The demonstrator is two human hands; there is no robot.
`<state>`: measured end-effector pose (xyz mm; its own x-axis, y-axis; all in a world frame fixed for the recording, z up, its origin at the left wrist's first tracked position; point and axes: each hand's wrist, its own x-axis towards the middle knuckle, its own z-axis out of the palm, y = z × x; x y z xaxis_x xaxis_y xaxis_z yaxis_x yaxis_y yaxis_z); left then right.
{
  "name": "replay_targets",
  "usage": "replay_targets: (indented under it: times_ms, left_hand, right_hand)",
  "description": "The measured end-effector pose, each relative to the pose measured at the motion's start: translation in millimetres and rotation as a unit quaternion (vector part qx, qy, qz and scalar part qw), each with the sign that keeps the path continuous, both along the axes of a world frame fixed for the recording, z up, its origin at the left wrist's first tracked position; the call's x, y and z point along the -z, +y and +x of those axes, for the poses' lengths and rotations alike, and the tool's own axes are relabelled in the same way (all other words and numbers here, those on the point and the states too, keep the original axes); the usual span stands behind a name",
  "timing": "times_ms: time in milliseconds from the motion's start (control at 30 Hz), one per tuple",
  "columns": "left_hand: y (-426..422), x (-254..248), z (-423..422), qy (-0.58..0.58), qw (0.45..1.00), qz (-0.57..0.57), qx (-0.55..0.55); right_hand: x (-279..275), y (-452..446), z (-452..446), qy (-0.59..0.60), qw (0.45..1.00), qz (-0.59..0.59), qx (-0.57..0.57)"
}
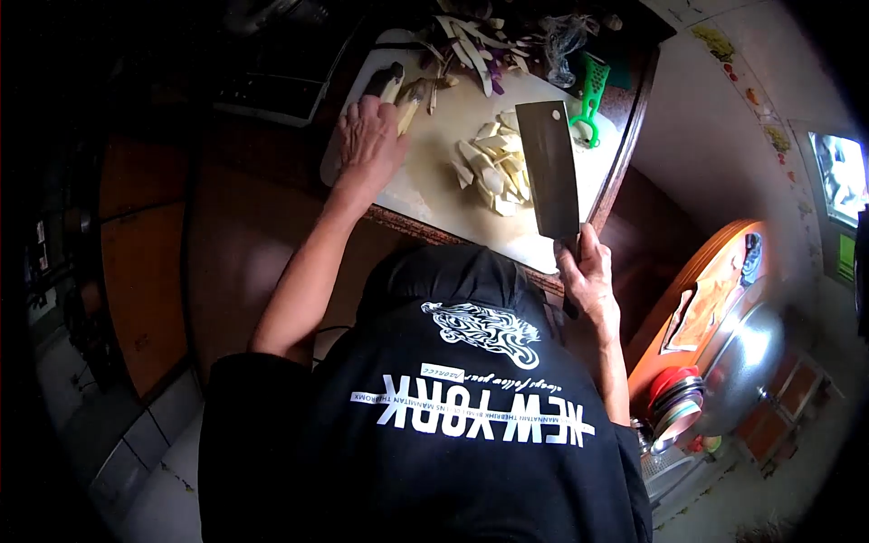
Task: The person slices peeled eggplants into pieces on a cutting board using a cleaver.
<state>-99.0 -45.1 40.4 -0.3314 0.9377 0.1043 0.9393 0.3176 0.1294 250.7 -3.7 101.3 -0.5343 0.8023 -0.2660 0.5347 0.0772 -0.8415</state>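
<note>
My left hand (369, 140) is at the left side of the white cutting board (434, 185), its fingers curled over the near ends of peeled eggplants (409, 113). One piece beside them has a dark end (387, 81). In my right hand (588, 267) is the handle of a cleaver (549, 167), its broad blade over the right part of the board. Beside the blade, and partly behind it, lies a pile of cut pale eggplant pieces (493, 167). My left fingertips are partly hidden.
Purple and white peelings (471, 54) lie at the board's far edge, near a crumpled clear plastic bag (565, 45). A green peeler (592, 95) rests at the board's right. On the right stand an orange round-topped board (697, 290), a metal lid (744, 362) and stacked bowls (674, 403).
</note>
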Motion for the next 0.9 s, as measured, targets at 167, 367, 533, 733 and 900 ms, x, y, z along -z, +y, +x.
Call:
replay_targets:
  times_ms: [167, 367, 533, 733, 900]
  left_hand:
    - [7.7, 11.4, 0.8, -0.019, 0.999, -0.035, 0.005]
    - [11.0, -4.7, 1.1, -0.066, 0.997, -0.038, -0.025]
    - [-1.5, -23.6, -5.0, -0.688, 0.718, 0.08, -0.075]
    - [-9.2, -41.8, 7.4, -0.877, 0.466, 0.096, -0.073]
    - [0.2, -34.0, 13.0, -0.912, 0.389, 0.094, -0.089]
  right_hand:
    - [2.2, -0.7, -3.2, 0.015, 0.998, 0.066, -0.016]
    - [-2.5, -2.0, -4.8, 0.032, 0.995, 0.097, -0.004]
    - [-2.0, -3.0, -2.7, 0.015, 0.997, 0.07, 0.011]
    - [-5.8, -1.8, -8.2, 0.009, 0.995, 0.104, -0.009]
    - [-7.2, 6.6, -13.9, -0.014, 0.975, 0.21, -0.077]
